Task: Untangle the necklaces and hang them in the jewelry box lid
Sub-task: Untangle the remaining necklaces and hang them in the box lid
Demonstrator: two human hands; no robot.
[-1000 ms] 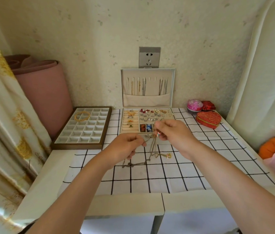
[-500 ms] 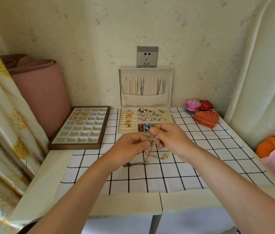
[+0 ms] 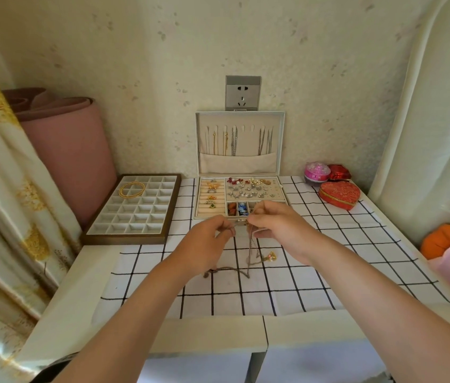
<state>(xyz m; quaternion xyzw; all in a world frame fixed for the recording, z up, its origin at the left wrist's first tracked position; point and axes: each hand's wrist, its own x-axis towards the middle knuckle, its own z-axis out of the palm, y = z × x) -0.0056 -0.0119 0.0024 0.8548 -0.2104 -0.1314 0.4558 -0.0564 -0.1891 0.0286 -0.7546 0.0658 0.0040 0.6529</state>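
Partly finger-hidden, thin tangled chains point(image 3: 252, 254) hang from pinching left hand point(image 3: 204, 246) and right hand point(image 3: 279, 226). The beige jewelry box point(image 3: 239, 164) sits behind.

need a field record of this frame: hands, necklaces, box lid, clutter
left hand: pinches the tangled necklaces
right hand: pinches the same tangle, close beside the other hand
tangled necklaces: hang from both hands; lower ends and a gold pendant trail onto the checked cloth
jewelry box lid: open, upright; hung chains on some hooks, others bare
clutter: compartment tray with gold bangles at left; red heart box at right
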